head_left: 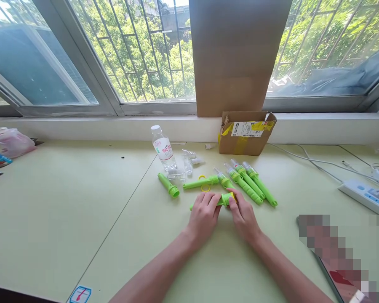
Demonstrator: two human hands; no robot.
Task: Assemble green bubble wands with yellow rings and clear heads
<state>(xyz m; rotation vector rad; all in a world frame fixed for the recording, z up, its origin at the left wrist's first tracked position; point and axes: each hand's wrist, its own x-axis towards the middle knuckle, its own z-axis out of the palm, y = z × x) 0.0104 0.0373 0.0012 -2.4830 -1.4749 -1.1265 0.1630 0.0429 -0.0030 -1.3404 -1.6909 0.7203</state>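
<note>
My left hand [204, 212] is wrapped round a bright green plastic tube handle [224, 200], held level just above the table. At the handle's ribbed, threaded right end, the fingers of my right hand [244, 213] pinch a yellow ring [233, 196]. Whether the ring is fully seated is hidden by the fingers. Just beyond my hands lies another green handle [199, 183], with loose yellow rings [205, 189] beside it. Further left is a green handle [168, 185] with its open threaded end towards me. Several green handles with clear tips [245, 185] lie to the right.
A water bottle [163, 149] stands behind clear plastic pieces [188, 165]. An open cardboard box [243, 141] sits by the window wall. At right are a power strip [363, 195] with cables and a phone-like slab [324, 267]. A pink bag [14, 141] lies far left.
</note>
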